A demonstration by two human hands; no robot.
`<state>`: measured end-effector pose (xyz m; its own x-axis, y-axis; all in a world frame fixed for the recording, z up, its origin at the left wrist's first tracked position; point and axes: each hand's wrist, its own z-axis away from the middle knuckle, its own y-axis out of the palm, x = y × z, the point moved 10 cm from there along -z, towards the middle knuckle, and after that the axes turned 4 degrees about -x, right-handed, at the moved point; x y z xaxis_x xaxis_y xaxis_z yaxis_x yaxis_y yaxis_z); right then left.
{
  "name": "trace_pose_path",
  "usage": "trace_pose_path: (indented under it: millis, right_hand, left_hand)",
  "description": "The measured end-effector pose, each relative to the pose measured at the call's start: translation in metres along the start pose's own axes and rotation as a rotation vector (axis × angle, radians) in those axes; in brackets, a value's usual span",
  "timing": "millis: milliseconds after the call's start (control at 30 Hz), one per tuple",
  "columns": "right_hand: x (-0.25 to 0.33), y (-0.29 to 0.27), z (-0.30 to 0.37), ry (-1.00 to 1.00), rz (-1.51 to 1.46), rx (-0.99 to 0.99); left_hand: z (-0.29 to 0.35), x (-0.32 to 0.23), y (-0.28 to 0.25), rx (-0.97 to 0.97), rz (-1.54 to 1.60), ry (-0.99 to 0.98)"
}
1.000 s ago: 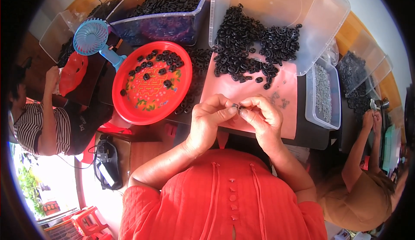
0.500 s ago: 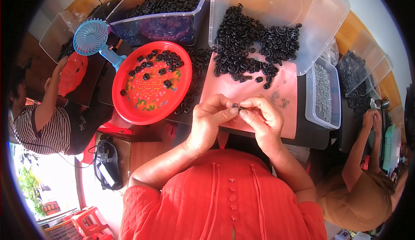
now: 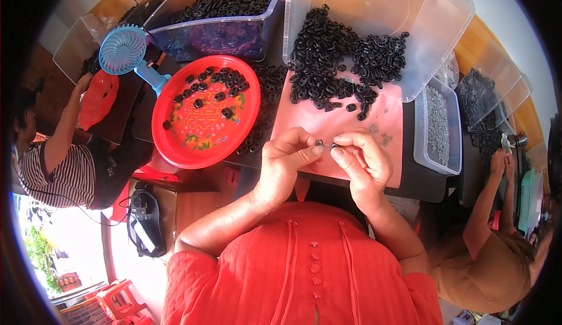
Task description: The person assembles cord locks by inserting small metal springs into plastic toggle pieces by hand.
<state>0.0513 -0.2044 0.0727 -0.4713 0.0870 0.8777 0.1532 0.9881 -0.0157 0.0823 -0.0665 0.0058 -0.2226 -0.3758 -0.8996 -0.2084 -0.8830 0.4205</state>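
Observation:
My left hand (image 3: 282, 164) pinches a small black plastic piece (image 3: 319, 143) between thumb and forefinger, above the near edge of a pink sheet (image 3: 383, 161). Just to its right, my right hand (image 3: 367, 164) grips a second small black part (image 3: 334, 146) the same way. A thin, light-coloured line, like a pin, spans the narrow gap between the two. Beyond my hands, a heap of black two-holed oval pieces (image 3: 321, 50) spills from a clear bin tipped on its side (image 3: 433, 20) onto the sheet. Several small metal bits (image 3: 380, 136) lie right of my fingertips.
Left of my hands, a red round tray (image 3: 202, 164) holds scattered black pieces. Behind it stand a blue fan (image 3: 123, 50) and a clear tub of black pieces (image 3: 216, 23). A clear box (image 3: 438, 129) of metal bits is at right. People work at both sides.
My right hand has shifted slightly right, and the two black parts, close together before, now have a small gap between them. My left hand has hardly moved.

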Motion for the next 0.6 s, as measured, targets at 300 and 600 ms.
trace_pose_path:
  millis: [300,600]
  right_hand:
    - [-0.002,0.005,-0.001,-0.023,0.098,0.025]
    - [-0.007,0.005,-0.001,-0.004,0.095,0.045]
  left_hand:
    - [0.001,-0.003,0.002,0.010,-0.032,0.042]
    - [0.001,-0.006,0.004,0.024,-0.046,0.058]
